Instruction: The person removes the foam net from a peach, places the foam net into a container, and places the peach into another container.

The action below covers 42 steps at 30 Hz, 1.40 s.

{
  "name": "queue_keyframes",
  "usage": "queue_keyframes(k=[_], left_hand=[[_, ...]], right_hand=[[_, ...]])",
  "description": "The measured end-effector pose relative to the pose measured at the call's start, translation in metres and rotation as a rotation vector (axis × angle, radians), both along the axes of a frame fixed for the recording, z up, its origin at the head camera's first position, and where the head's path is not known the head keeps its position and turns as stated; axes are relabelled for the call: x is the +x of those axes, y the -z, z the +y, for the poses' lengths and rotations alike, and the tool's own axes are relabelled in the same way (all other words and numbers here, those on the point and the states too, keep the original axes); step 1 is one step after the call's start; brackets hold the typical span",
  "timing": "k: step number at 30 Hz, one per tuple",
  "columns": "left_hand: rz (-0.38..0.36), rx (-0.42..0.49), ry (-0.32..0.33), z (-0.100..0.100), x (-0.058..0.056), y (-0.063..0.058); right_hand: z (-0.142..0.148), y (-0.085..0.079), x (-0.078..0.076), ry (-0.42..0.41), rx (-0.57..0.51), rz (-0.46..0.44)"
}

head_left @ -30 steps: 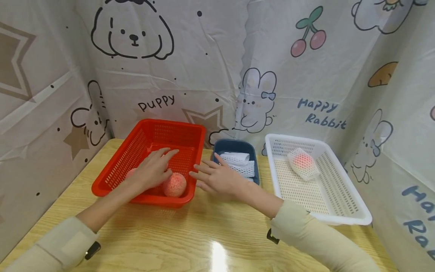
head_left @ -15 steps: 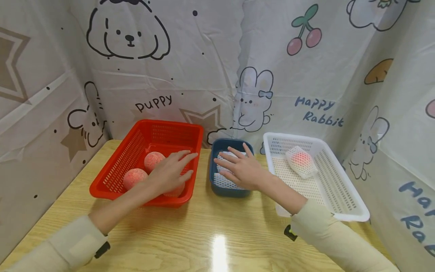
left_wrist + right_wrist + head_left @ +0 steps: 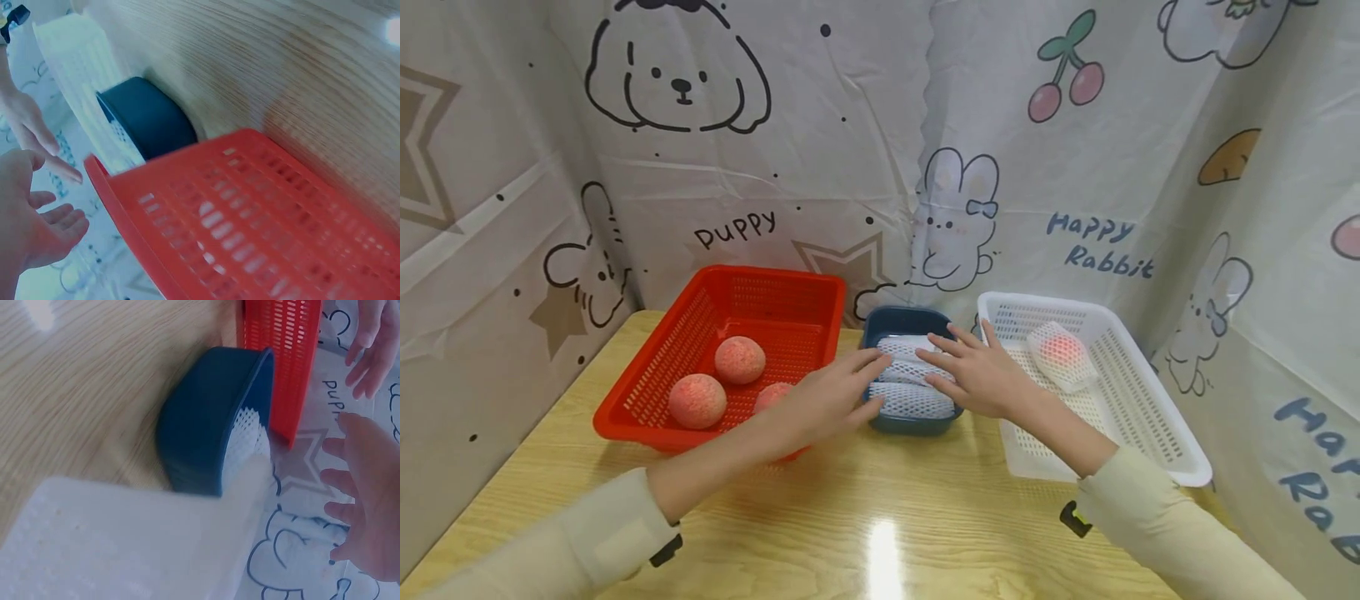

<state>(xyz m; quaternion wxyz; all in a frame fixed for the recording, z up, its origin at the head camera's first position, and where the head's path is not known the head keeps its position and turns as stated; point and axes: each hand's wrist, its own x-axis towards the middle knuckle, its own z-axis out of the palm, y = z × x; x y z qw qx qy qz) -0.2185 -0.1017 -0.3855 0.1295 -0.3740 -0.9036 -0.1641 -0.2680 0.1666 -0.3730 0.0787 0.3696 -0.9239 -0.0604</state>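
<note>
In the head view my left hand [image 3: 830, 395] hovers over the near right corner of the red basket [image 3: 647, 375], its fingers reaching to the blue bin's left edge. My right hand [image 3: 981, 373] is above the right side of the blue bin [image 3: 910, 427], fingers spread. Both hands hold nothing. White foam net sleeves [image 3: 913, 400] lie in the blue bin. In the red basket sit peaches [image 3: 697, 401]; my left hand partly hides one peach [image 3: 771, 395]. The left wrist view shows my left hand [image 3: 44, 219] raised above the red basket's rim, apart from it.
At the right stands a white basket [image 3: 1157, 467] holding a peach in a foam net [image 3: 1062, 357]. All containers sit on a wooden table [image 3: 820, 533]. A printed curtain [image 3: 850, 167] hangs close behind them.
My left hand has moved right, from above the red basket's peaches toward the blue bin, uncovering peaches. My right hand has shifted right across the blue bin, revealing its foam sleeves.
</note>
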Motion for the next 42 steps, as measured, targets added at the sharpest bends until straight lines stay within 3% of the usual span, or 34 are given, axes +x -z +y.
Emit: queue_keyframes(k=[6, 15, 24, 33, 38, 42], left_hand=[[0.034, -0.019, 0.091, 0.017, 0.003, 0.001], [0.021, -0.03, 0.113, 0.044, 0.013, -0.003], [-0.007, -0.015, 0.154, 0.067, 0.014, -0.003], [0.098, -0.045, 0.209, 0.087, 0.014, -0.002], [0.117, -0.068, 0.224, 0.097, 0.014, 0.002], [0.118, -0.046, 0.285, 0.103, 0.016, 0.009]], right_hand=[[0.012, 0.002, 0.0, 0.035, -0.035, -0.027], [0.038, 0.007, -0.006, 0.091, -0.073, -0.023], [0.059, 0.013, -0.023, 0.155, -0.081, -0.039], [0.08, 0.01, -0.034, 0.239, -0.067, -0.078], [0.087, 0.011, -0.036, 0.273, -0.085, -0.099], [0.093, 0.015, -0.038, 0.292, -0.088, -0.099]])
